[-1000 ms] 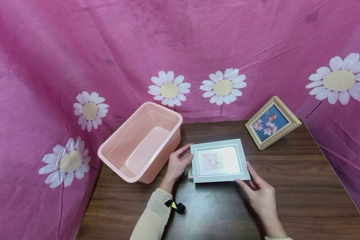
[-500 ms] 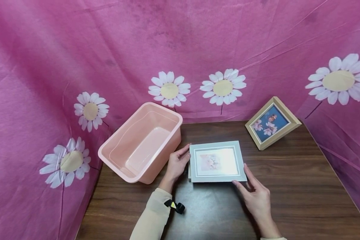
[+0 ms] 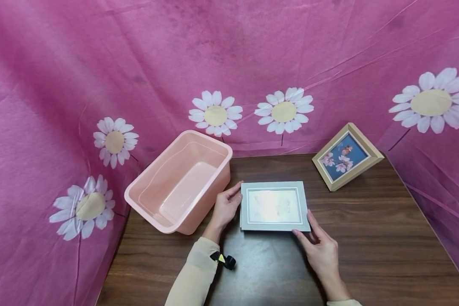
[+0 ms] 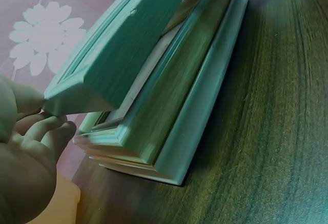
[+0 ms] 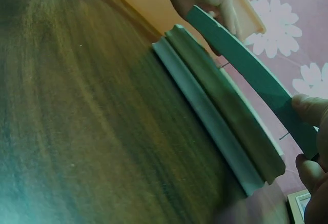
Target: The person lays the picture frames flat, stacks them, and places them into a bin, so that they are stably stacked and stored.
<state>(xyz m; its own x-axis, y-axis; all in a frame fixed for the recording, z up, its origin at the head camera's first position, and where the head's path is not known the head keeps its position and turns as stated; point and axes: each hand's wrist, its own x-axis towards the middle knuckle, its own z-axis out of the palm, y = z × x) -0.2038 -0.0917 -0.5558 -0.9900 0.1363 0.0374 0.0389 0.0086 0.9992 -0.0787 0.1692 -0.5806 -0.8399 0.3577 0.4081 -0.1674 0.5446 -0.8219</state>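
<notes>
A pale grey-white picture frame (image 3: pixel 274 185) is held level above a stack of frames, with glare on its glass. My left hand (image 3: pixel 225 210) pinches its left edge; in the left wrist view the fingertips (image 4: pixel 64 129) meet one corner. At the opposite side my right hand (image 3: pixel 323 253) grips the near right corner between thumb and fingers. Below, a wooden-coloured frame (image 4: pixel 169 90) lies on a pale frame (image 4: pixel 202 106), both largely hidden from the head view. A visible gap separates the held frame from this stack in both wrist views.
Left of the stack stands a pink plastic tub (image 3: pixel 183 199). A light wood picture frame (image 3: pixel 346 157) with a blue flower picture stands tilted at the back right. The dark wooden table (image 3: pixel 386 242) borders a pink daisy-printed cloth (image 3: pixel 252 51).
The held frame has shifted slightly left and down, lining up over the stack. My right hand has moved left with it, while the left hand has stayed nearly in place.
</notes>
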